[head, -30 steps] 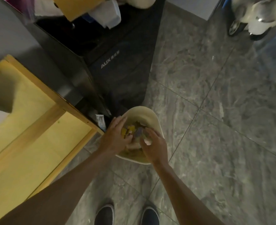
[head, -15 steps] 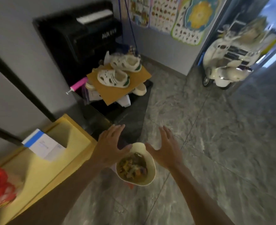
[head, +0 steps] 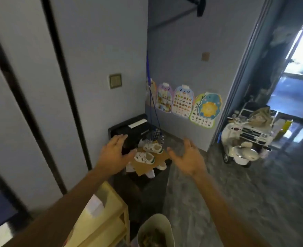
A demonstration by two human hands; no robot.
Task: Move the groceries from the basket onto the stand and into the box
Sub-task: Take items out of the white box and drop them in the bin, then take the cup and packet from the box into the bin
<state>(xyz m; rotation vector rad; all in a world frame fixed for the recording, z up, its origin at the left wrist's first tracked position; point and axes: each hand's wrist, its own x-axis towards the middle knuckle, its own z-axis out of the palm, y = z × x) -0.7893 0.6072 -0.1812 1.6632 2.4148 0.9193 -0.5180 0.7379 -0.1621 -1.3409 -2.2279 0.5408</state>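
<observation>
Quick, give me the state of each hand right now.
Left hand: open, fingers spread, holding nothing.
Right hand: open, fingers loosely spread, holding nothing.

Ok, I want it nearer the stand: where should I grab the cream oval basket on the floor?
Probably the rim of the cream oval basket, left hand and right hand coming from above, one per long side: it stands upright, open-topped, shows no handle, and groceries fill its middle.
</observation>
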